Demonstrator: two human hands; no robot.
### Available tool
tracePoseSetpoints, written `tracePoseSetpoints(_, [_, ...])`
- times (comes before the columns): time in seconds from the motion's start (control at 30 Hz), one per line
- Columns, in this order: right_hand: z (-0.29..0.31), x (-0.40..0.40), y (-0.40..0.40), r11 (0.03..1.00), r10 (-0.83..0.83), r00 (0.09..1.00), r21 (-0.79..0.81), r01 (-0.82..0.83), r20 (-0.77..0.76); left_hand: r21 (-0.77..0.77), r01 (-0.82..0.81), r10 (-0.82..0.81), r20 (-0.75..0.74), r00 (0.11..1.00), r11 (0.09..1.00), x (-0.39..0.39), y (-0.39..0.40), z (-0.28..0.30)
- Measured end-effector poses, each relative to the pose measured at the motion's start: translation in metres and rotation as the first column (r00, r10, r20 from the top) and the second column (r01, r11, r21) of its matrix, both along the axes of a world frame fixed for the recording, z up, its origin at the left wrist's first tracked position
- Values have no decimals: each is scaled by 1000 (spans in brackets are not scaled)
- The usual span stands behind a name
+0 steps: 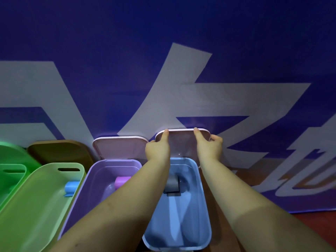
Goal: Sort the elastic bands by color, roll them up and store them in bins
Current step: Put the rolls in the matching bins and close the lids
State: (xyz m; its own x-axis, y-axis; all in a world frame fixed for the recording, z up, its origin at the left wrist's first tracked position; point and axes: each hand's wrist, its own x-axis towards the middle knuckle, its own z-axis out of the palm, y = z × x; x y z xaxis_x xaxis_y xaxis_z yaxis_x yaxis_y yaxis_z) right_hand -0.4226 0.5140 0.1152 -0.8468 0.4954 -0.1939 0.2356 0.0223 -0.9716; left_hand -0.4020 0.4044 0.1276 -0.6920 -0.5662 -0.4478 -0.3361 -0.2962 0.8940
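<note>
The pink lid (182, 142) was gripped at both edges by the left hand (157, 146) and right hand (209, 145), fingers curled round it, probably to cover the blue bin (181, 215). A rolled grey band (171, 184) was kept inside that bin.

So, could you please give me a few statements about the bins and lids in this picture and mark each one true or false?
1. Both the left hand and the right hand grip the pink lid behind the blue bin. True.
2. The blue bin holds a pink roll. False: it holds a grey roll.
3. A pink roll lies in the purple bin. True.
4. The light green bin holds nothing. False: a blue roll lies in it.
</note>
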Motion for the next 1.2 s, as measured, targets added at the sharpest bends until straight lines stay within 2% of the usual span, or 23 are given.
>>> tracePoseSetpoints(0.27, [56, 24, 0, 1000, -12, 993, 19, 14, -113, -97, 65, -70, -54, 996, 993, 31, -7, 61])
tracePoseSetpoints(0.47, [82, 64, 7, 998, 57, 979, 22, -53, -196, 4, 138, -135, -184, 974, 990, 81, -15, 90])
tracePoseSetpoints(0.63, [62, 123, 19, 995, 101, 968, 36, -96, -229, 12, 239, -231, -220, 948, 971, 142, -30, 68])
tracePoseSetpoints(0.77, [13, 157, 29, 975, 159, 982, 170, -141, -99, -104, 392, -405, -241, 882, 914, 182, -36, 27])
tracePoseSetpoints(0.93, [-43, 180, 32, 908, 279, 960, 316, -276, 38, -289, 458, -500, -87, 862, 841, 199, -38, -29])
tracePoseSetpoints(1.07, [-69, 187, 31, 826, 356, 924, 416, -381, 139, -428, 554, -577, 88, 812, 714, 203, -41, -66])
tracePoseSetpoints(1.2, [-78, 194, 32, 777, 400, 903, 464, -425, 158, -541, 596, -554, 263, 790, 594, 204, -41, -86])
